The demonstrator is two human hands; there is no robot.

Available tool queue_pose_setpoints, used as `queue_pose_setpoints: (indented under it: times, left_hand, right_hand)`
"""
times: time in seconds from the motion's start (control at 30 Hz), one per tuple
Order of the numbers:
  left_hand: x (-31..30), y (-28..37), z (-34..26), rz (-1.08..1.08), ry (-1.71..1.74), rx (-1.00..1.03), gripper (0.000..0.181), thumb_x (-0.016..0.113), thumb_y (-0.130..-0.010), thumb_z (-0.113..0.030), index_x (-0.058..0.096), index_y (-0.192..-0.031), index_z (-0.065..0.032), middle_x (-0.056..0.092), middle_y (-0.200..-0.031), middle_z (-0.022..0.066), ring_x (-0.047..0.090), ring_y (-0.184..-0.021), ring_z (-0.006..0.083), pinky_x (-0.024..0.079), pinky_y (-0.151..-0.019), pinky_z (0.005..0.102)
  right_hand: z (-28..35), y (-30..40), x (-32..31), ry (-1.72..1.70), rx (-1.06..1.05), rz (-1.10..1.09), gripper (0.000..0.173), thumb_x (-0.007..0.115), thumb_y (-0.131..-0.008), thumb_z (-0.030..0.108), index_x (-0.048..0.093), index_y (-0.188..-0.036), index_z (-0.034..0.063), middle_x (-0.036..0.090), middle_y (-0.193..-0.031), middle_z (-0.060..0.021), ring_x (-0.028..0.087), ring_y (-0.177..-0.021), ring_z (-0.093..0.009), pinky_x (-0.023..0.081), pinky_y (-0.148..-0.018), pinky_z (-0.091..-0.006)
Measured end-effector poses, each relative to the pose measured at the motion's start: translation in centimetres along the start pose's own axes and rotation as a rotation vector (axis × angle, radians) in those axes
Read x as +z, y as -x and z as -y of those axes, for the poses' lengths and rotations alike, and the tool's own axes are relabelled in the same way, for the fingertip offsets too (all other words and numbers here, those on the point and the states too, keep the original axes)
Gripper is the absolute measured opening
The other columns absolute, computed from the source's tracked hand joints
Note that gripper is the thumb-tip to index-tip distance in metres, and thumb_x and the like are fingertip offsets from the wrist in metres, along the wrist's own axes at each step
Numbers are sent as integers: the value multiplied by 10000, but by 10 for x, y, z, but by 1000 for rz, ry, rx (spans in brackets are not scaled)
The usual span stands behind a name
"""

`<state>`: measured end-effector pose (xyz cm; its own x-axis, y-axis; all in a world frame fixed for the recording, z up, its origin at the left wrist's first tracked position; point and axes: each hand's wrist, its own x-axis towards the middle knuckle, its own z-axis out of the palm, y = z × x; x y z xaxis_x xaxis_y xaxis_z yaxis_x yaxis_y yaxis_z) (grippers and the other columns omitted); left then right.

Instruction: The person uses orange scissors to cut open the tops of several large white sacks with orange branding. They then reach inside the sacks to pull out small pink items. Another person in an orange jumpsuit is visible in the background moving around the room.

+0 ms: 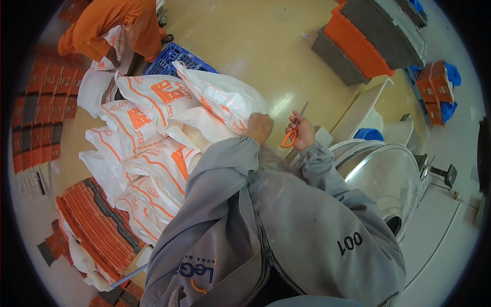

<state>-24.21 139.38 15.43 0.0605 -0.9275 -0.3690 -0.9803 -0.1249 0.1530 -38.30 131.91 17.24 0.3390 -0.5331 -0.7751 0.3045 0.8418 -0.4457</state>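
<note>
My right hand (305, 132) is closed around a pair of scissors (288, 139) with orange handles, the metal blades pointing up and away from me. My left hand (260, 126) forms a fist at the near corner of a white woven sack (230, 94) with orange print and appears to grip it; the fingers hide the exact hold. This sack lies on top of a heap of similar filled sacks (147, 122), which spreads to the left of my arm. The scissors are apart from the sack.
A co-worker in orange clothing (111, 23) bends over a sack beside a blue plastic pallet (180, 57). Stacked grey and orange crates (360, 46) stand far right. Nearer, a shiny metal vessel (387, 176) is by my right arm. Stacked orange trays (96, 226) sit at left.
</note>
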Motion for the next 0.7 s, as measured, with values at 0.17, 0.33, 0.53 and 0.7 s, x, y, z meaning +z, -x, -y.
queue_pose_setpoints:
  times: [0.17, 0.33, 0.53, 0.7]
  left_hand:
    - [17, 19, 48, 57, 464, -130, 222, 626, -770, -269, 698, -804, -61, 669, -816, 140, 640, -765, 299, 497, -694, 381]
    - [57, 47, 63, -65, 1254, -667, 264, 654, -801, -263, 700, -899, -22, 665, -830, 92, 595, -754, 175, 460, -701, 309]
    - [53, 41, 48, -26, 1561, -849, 238, 626, -844, -211, 684, -964, -13, 652, -858, 68, 566, -777, 130, 445, -696, 280]
    - [60, 37, 36, -111, 1659, -892, 249, 611, -855, -198, 659, -999, -1, 641, -896, 63, 572, -795, 143, 453, -708, 272]
  right_hand:
    - [1, -21, 26, 209, 141, 100, 237, 422, -923, 159, 459, -1130, 48, 475, -791, -16, 396, -549, -90, 400, -478, -251]
    - [-5, -22, 53, 482, 409, 270, 349, 377, -888, 56, 359, -1231, -6, 538, -935, -77, 520, -621, -104, 512, -561, -266]
    - [3, 2, 58, 729, 624, 423, 616, 356, -870, 6, 116, -1430, 89, 537, -1083, -124, 563, -657, -103, 547, -570, -260]
    - [10, 11, 51, 715, 701, 481, 634, 353, -861, -2, 134, -1439, 138, 534, -1070, -119, 527, -570, -87, 515, -487, -229]
